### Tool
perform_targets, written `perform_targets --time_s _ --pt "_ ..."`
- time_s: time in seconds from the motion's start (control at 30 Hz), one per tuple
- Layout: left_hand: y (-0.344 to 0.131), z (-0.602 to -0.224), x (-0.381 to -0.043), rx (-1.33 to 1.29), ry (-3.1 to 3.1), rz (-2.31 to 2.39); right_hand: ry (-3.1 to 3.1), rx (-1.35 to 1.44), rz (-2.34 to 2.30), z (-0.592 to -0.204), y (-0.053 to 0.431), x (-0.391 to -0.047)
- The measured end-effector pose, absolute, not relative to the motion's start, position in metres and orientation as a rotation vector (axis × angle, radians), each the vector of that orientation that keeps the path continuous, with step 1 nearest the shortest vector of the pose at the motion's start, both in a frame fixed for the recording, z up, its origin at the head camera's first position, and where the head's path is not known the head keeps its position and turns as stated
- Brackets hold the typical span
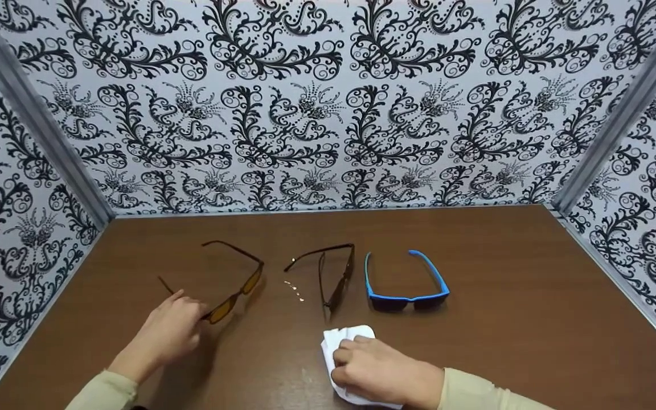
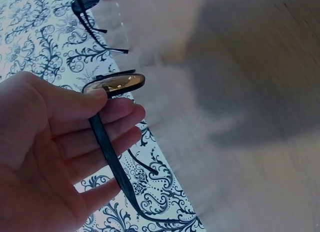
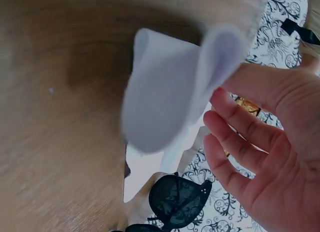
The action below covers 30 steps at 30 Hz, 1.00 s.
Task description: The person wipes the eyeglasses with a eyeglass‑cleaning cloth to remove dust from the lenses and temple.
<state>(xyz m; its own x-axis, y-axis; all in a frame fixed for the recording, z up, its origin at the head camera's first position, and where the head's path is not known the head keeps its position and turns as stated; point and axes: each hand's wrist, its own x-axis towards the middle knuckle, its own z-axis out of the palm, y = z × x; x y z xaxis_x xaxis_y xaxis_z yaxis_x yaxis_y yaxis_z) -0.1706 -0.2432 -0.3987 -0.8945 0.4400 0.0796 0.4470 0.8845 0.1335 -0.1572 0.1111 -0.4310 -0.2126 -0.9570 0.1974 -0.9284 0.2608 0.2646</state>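
Note:
My left hand (image 1: 171,327) pinches a pair of dark-framed glasses with amber lenses (image 1: 222,310) near one hinge. In the left wrist view, the thumb presses the frame's corner against the fingers, and the temple arm (image 2: 107,144) runs down across them. Both temples are unfolded. My right hand (image 1: 378,369) holds a folded white cloth (image 1: 363,332) by its edge, low over the front of the table. The right wrist view shows the cloth (image 3: 162,86) pinched between thumb and index finger, its folds hanging loose, with the other fingers slightly bent.
Dark-framed sunglasses (image 1: 337,294) stand with temples unfolded at the middle of the brown table (image 1: 510,273). Blue-framed sunglasses (image 1: 389,304) with dark lenses sit right of them. Small light reflections lie left of the middle pair. Patterned walls (image 1: 328,119) enclose the back and sides.

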Motion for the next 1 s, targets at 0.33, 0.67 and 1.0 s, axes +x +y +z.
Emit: perform_targets --time_s 0.33,0.67,1.0 --pt "-0.235 -0.379 -0.165 -0.611 -2.920 -0.340 -2.134 1.660 0.119 -0.393 0.127 -0.171" --pt "-0.212 -0.365 -0.163 -0.552 -2.870 -0.596 -2.372 1.482 0.436 -0.346 0.146 -0.187" --pt "-0.173 -0.351 -0.169 -0.682 -2.693 -0.722 -2.423 1.290 0.875 -0.333 0.146 -0.199"
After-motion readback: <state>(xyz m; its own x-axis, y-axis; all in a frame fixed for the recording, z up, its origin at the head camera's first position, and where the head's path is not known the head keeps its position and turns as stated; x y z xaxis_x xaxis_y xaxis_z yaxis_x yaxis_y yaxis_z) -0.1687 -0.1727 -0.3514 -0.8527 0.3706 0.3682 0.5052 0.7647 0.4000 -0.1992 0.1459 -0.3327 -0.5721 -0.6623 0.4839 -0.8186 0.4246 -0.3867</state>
